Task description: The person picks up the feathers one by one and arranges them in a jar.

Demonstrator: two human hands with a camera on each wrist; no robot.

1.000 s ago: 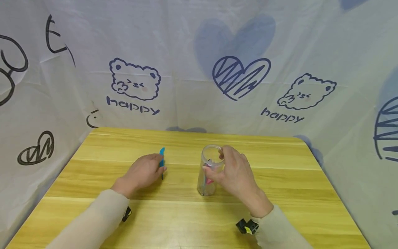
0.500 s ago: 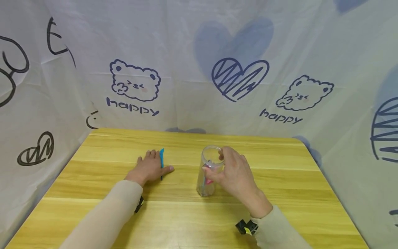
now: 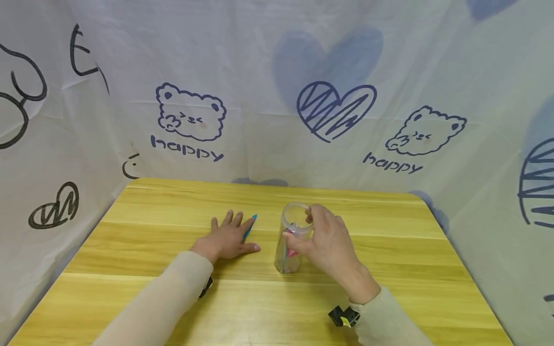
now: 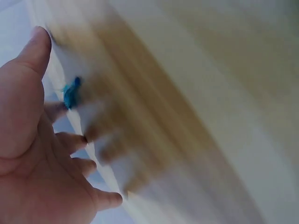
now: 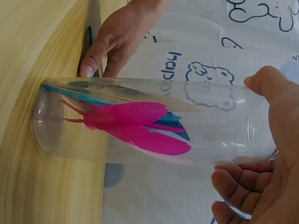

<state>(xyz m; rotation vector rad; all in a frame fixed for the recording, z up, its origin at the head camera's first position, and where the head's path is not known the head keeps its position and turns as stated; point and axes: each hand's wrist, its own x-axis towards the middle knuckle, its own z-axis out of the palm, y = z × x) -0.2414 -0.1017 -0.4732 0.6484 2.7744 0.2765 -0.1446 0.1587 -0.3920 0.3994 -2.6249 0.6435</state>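
Observation:
My left hand [image 3: 227, 240] lies on the table with its fingers spread. Beside and partly under its index finger is a slim blue feather [image 3: 248, 232], partly hidden in the head view; only a small blurred end of the feather [image 4: 72, 93] shows in the left wrist view. My right hand [image 3: 333, 245] grips the rim of a clear plastic jar [image 3: 282, 257], thumb on one side and fingers on the other. The jar stands upright and uncovered. Inside it are bright pink feathers [image 5: 135, 119] and some blue feathers [image 5: 67, 94], seen best in the right wrist view.
A yellow wood-grain table [image 3: 381, 226] with rounded far corners spreads beneath both hands. White cloth [image 3: 259, 139] printed with bears, hearts and "happy" hangs behind it and on both sides.
My left hand has moved right toward the jar, and its fingers have spread from a pinch. The blue feather has shifted right and turned slantwise. The right hand and jar have stayed put.

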